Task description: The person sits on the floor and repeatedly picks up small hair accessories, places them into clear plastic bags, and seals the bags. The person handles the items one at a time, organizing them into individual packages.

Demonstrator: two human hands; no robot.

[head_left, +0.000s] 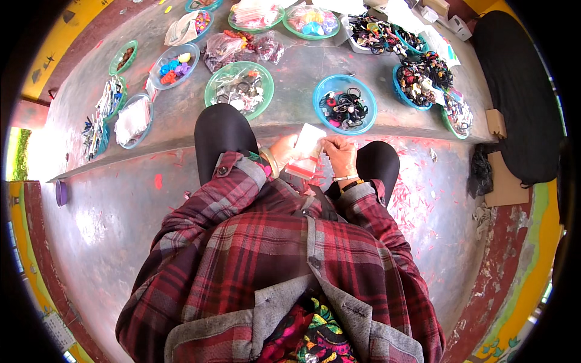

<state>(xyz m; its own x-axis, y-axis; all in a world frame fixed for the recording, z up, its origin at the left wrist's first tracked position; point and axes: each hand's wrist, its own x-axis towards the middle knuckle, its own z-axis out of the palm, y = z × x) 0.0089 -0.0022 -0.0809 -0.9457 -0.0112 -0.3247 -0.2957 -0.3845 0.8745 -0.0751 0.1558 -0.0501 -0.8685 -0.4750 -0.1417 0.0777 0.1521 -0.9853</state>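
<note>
Both hands, left hand (pixel 285 150) and right hand (pixel 341 154), pinch a small clear packet (pixel 307 149) with a red strip, held above the knees; its contents are too small to make out. Just beyond the packet sits a blue bowl (pixel 322 92) of dark hair ties, a green bowl (pixel 213 88) left of it.

Both hands, left hand (pixel 285 151) and right hand (pixel 341 154), pinch small clear packet (pixel 307 145) above knees; blue bowl (pixel 345 104) beyond.

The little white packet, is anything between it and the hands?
Nothing visible. The left hand and right hand both grip the small white packet directly, above the knees; the bowls sit farther off.
</note>
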